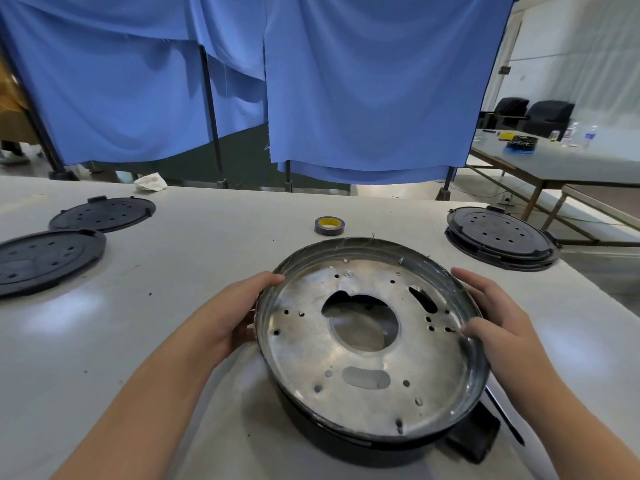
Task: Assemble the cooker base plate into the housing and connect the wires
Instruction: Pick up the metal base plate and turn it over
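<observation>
A round silver metal base plate [367, 382] with a large centre hole and several small holes lies tilted in the black cooker housing [346, 441] on the white table. My left hand [235, 313] holds the plate's left rim, thumb on the edge. At the right rim my right hand [498, 320] grips the edge, with the thumb hooked over it. No wires are visible.
Two black perforated lids [104, 213] [45, 259] lie at the left of the table, a stack of black lids [500, 237] at the right. A roll of dark tape [329, 226] sits beyond the plate. A black block [476, 438] lies by the housing. Blue curtains hang behind.
</observation>
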`<state>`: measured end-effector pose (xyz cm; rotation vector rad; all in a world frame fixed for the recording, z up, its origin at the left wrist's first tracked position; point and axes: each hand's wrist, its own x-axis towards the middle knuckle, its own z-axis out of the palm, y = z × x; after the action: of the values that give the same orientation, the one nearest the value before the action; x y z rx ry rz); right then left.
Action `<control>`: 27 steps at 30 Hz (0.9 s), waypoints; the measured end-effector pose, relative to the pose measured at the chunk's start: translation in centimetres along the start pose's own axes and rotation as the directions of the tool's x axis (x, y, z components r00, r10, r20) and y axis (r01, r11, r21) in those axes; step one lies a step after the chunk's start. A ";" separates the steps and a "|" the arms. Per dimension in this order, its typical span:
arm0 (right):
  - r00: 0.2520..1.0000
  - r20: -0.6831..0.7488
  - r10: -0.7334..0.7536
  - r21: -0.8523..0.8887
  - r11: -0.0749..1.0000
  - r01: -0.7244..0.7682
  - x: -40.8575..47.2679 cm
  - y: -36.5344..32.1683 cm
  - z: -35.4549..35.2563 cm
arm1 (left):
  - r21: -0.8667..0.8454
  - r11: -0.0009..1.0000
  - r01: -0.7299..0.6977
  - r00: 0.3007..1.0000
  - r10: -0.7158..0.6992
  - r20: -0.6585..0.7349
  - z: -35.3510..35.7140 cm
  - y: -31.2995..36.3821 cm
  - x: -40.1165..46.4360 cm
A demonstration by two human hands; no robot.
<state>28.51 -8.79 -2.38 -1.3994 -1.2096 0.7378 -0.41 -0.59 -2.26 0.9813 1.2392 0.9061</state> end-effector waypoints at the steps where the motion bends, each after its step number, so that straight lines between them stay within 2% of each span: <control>1: 1.000 -0.004 -0.004 -0.001 1.000 0.004 0.0 0.0 0.0 | 0.000 1.000 -0.002 1.000 0.002 -0.003 0.0 0.0 0.0; 10: 0.996 0.024 0.082 -0.029 0.996 -0.081 -0.2 -0.2 0.2 | 0.014 0.999 0.040 0.999 -0.041 0.013 -0.2 0.1 -0.1; 17: 0.992 0.071 0.100 -0.063 0.993 -0.096 -0.4 -0.3 0.1 | 0.104 0.992 0.074 0.997 -0.077 0.019 -0.7 0.2 -0.2; 27: 0.992 0.095 0.086 -0.037 0.996 -0.083 -0.5 -0.1 0.2 | 0.219 0.975 0.044 0.999 -0.036 -0.041 -0.6 0.1 0.2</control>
<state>28.10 -9.23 -2.40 -1.4634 -1.2485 0.8567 -0.95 -0.26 -2.24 1.1135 1.4075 0.7701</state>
